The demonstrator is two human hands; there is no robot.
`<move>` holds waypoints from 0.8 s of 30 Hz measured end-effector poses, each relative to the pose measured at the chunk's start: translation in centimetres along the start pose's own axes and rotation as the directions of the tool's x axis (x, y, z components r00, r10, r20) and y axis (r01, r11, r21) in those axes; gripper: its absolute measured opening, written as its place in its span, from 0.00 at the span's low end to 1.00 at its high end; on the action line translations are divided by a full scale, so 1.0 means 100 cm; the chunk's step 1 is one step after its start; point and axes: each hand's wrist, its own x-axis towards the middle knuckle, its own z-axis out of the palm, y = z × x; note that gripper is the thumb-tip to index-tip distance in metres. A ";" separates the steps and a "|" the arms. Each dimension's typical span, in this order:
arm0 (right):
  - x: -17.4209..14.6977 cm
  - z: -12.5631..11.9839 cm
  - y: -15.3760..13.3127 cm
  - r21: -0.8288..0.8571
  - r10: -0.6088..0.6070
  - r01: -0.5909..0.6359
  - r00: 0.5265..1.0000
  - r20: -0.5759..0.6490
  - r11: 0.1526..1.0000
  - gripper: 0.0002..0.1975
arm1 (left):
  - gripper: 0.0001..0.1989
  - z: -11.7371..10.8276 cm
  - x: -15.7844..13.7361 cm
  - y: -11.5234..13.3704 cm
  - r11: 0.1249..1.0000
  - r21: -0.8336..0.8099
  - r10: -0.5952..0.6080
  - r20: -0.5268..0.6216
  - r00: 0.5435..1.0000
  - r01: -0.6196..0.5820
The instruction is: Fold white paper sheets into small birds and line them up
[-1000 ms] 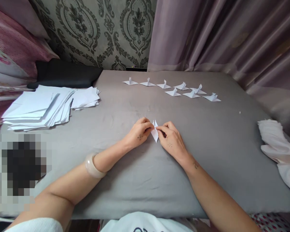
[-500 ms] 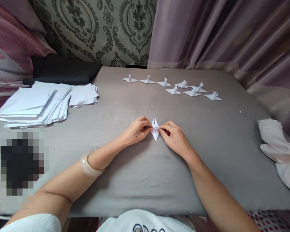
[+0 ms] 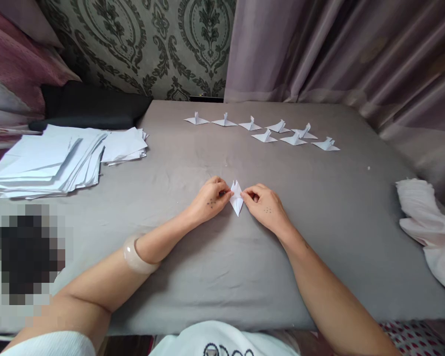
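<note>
A small folded white paper figure (image 3: 237, 199), diamond-shaped with two narrow points at its far end, is held between my hands above the grey cloth-covered table (image 3: 207, 277). My left hand (image 3: 212, 199) pinches its left edge with thumb and fingers. On the opposite edge, my right hand (image 3: 264, 205) grips it in a similar pinch. The fingertips hide small parts of both sides. Farther back stand several finished-looking folded paper birds (image 3: 252, 123), in two loose rows with wings spread.
Stacks of white paper sheets (image 3: 33, 160) lie at the left, in front of a black cushion-like item (image 3: 92, 106). A crumpled pale cloth (image 3: 422, 212) rests at the right edge. Curtains (image 3: 300, 49) hang behind the table. A blurred patch covers the lower left.
The two points at the paper figure's far end stand slightly wider apart. Both hands keep their pinch on its sides, and the view has shifted a little.
</note>
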 end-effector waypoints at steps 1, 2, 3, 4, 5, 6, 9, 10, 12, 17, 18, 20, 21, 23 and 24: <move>0.000 0.001 -0.001 -0.006 0.006 -0.006 1.000 -0.004 1.000 0.09 | 0.10 0.000 0.000 0.000 1.000 0.003 -0.001 -0.002 1.000 0.001; 0.000 0.001 -0.001 -0.012 0.012 -0.012 1.000 -0.009 1.000 0.09 | 0.10 0.000 0.000 0.000 1.000 0.005 -0.001 -0.005 1.000 0.001; 0.000 0.002 -0.002 -0.018 0.020 -0.020 1.000 -0.013 1.000 0.08 | 0.10 0.001 0.001 0.000 1.000 0.005 -0.002 -0.006 1.000 0.002; 0.000 0.002 -0.003 -0.023 0.029 -0.030 0.999 -0.016 0.999 0.08 | 0.10 0.001 0.001 0.000 1.000 0.004 -0.002 -0.006 1.000 0.002; 0.000 0.002 -0.003 -0.029 0.039 -0.040 0.999 -0.016 0.999 0.08 | 0.10 0.001 0.001 0.000 1.000 0.002 -0.002 -0.005 1.000 0.002; 0.001 0.002 -0.004 -0.033 0.050 -0.051 0.999 -0.017 0.998 0.08 | 0.09 0.001 0.001 0.000 1.000 0.000 -0.003 -0.005 1.000 0.003; 0.001 0.002 -0.006 -0.037 0.083 -0.084 0.996 -0.012 0.996 0.08 | 0.09 0.001 0.002 0.002 1.000 0.000 -0.015 -0.011 1.000 0.015; 0.002 0.002 -0.007 -0.036 0.092 -0.092 0.996 -0.011 0.995 0.09 | 0.09 0.001 0.002 0.002 1.000 0.001 -0.020 -0.015 1.000 0.020; 0.002 0.002 -0.007 -0.035 0.106 -0.106 0.994 -0.005 0.994 0.09 | 0.08 0.001 0.002 0.003 1.000 0.004 -0.025 -0.019 1.000 0.025; 0.004 0.000 -0.007 -0.016 0.141 -0.141 0.990 0.028 0.990 0.09 | 0.07 0.004 0.003 0.000 1.000 0.028 -0.007 -0.036 0.999 0.008; 0.005 -0.001 -0.007 -0.007 0.158 -0.158 0.987 0.041 0.987 0.09 | 0.07 0.004 0.003 -0.001 0.999 0.035 0.001 -0.040 0.999 0.001; 0.007 -0.004 -0.009 0.007 0.200 -0.201 0.977 0.070 0.980 0.09 | 0.08 0.005 0.003 -0.004 0.998 0.056 0.023 -0.041 0.999 -0.020; 0.007 -0.005 -0.010 0.013 0.220 -0.222 0.972 0.085 0.975 0.09 | 0.07 0.005 0.002 -0.005 0.997 0.074 0.038 -0.042 0.998 -0.035; 0.008 -0.007 -0.011 0.021 0.248 -0.251 0.963 0.105 0.968 0.08 | 0.04 0.005 0.002 -0.006 0.989 0.122 0.087 -0.045 0.995 -0.081; 0.009 -0.008 -0.010 0.030 0.249 -0.254 0.962 0.107 0.967 0.08 | 0.02 0.005 0.001 -0.007 0.982 0.148 0.126 -0.044 0.991 -0.118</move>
